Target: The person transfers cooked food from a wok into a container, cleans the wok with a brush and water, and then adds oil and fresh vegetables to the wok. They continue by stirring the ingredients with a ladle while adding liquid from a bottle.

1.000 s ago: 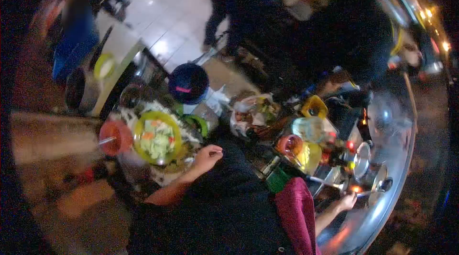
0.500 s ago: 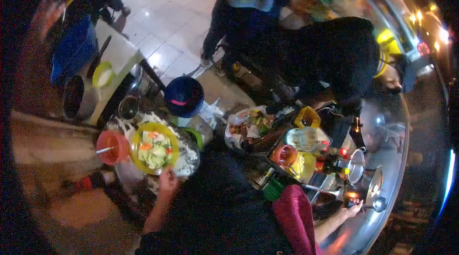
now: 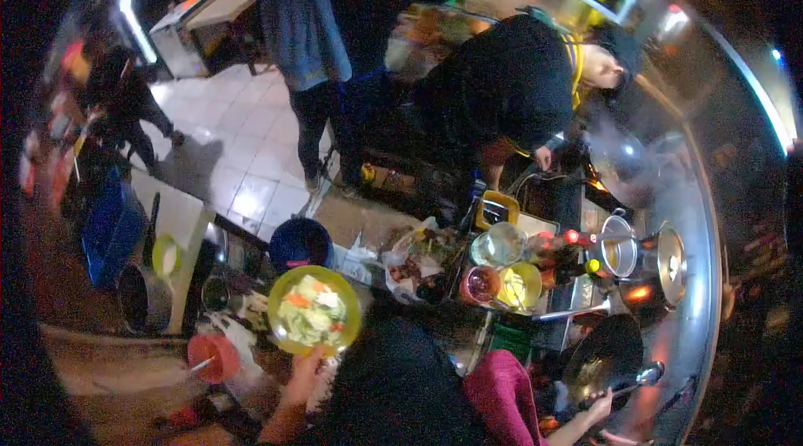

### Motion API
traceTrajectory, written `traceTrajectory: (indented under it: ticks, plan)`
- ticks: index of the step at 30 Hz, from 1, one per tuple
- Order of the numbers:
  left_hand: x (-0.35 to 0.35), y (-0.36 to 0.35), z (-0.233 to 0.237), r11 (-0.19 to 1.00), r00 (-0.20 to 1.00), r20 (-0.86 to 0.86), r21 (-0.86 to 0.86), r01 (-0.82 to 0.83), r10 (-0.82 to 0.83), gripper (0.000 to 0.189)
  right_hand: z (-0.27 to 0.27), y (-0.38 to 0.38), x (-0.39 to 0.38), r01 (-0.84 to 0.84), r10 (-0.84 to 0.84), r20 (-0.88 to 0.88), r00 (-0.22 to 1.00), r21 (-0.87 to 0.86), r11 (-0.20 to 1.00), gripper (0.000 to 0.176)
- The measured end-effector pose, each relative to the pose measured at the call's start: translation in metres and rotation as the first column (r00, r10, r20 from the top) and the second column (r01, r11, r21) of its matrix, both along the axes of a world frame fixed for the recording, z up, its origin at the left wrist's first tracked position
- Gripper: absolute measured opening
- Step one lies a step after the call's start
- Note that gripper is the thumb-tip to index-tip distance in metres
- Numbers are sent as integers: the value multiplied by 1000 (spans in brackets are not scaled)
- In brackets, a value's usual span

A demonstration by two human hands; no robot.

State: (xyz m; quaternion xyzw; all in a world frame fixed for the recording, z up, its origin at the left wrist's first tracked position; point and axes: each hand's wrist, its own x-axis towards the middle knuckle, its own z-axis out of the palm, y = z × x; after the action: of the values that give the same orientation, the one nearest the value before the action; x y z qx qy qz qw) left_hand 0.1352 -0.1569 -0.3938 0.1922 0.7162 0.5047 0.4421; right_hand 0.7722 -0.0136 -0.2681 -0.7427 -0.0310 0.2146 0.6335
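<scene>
My left hand [image 3: 308, 367] grips the near rim of a yellow-green bowl [image 3: 355, 312] of chopped vegetables, pale with orange and red bits. To the right, my right hand [image 3: 599, 407] is closed round the handle of a metal ladle [image 3: 649, 374], whose round head lies by the right side of a dark wok [image 3: 604, 354]. A dark red cloth [image 3: 502, 387] hangs between my arms. Left of the bowl stands a red container [image 3: 214, 357] with a utensil in it.
A person in black [image 3: 502, 78] bends at the stove beyond, near a steaming wok [image 3: 615, 153]. Another person [image 3: 318, 28] stands behind. A blue bucket [image 3: 301, 243], a yellow bowl [image 3: 520, 285], a red bowl [image 3: 481, 284], a metal pot [image 3: 618, 245] and bottles crowd the middle and right.
The vegetable bowl has risen off the floury surface and moved right and down with my left hand. My right hand and ladle are lower, beside the wok. The view has shifted.
</scene>
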Motion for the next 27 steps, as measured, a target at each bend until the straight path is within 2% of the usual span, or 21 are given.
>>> traceTrajectory:
  ticks: [2,3,5,6,8,9,11,13,14,15,16,17,18,19,21,22,24,25,27]
  plan:
    - [2,40,14,991,917,397,-130,26,28,25,-42,-47,37,-108,116,62,991,-117,987,27]
    - [21,73,63,993,959,281,-116,3,30,25,-64,-70,55,-170,187,76,979,-188,967,26]
    - [14,96,41,965,918,335,-71,251,-214,21,-26,-91,14,-201,200,-23,979,-170,965,20]
    - [17,109,49,959,915,327,-67,274,-238,21,-3,-99,-12,-216,206,-73,976,-162,963,17]
    - [30,139,76,918,912,182,-86,387,-367,20,46,-112,-55,-260,246,-86,966,-262,930,12]
    - [31,149,76,911,904,181,-78,405,-387,20,68,-120,-75,-275,261,-85,961,-314,909,11]
    - [32,168,77,782,795,129,-143,606,-593,21,101,-130,-108,-308,298,-90,950,-412,858,16]
    - [43,185,89,761,770,137,-120,638,-624,20,120,-139,-128,-354,343,-112,933,-475,806,24]
    - [58,199,94,729,738,153,-119,674,-657,19,88,-150,-103,-396,365,-156,918,-321,860,26]
    - [67,205,98,698,706,169,-112,708,-688,18,73,-156,-92,-387,354,-157,922,-320,865,26]
    - [75,210,95,691,699,167,-112,714,-695,18,61,-159,-84,-457,463,-96,881,-422,783,25]
    - [83,218,86,657,653,167,-41,753,-739,19,44,-160,-72,-507,571,-47,820,-523,685,23]
    - [91,223,81,619,606,164,31,785,-778,20,-9,-175,-33,-601,598,-121,792,-329,729,10]
    - [98,226,81,615,603,162,33,788,-781,20,-21,-169,-20,-589,604,-109,790,-410,696,7]
    - [114,233,86,527,516,108,137,838,-849,22,-53,-159,1,-478,576,37,817,-515,711,10]
    - [118,235,94,522,511,108,141,841,-853,22,-56,-160,0,-472,571,41,820,-516,715,10]
    - [124,237,120,444,444,22,40,895,-896,21,-18,-124,-33,-155,258,148,955,-493,856,19]
    - [122,235,113,451,450,21,46,891,-893,21,-8,-118,-36,-159,265,154,952,-491,857,19]
    - [119,230,108,505,499,90,235,830,-862,20,9,-109,-39,-264,455,145,879,-647,716,21]
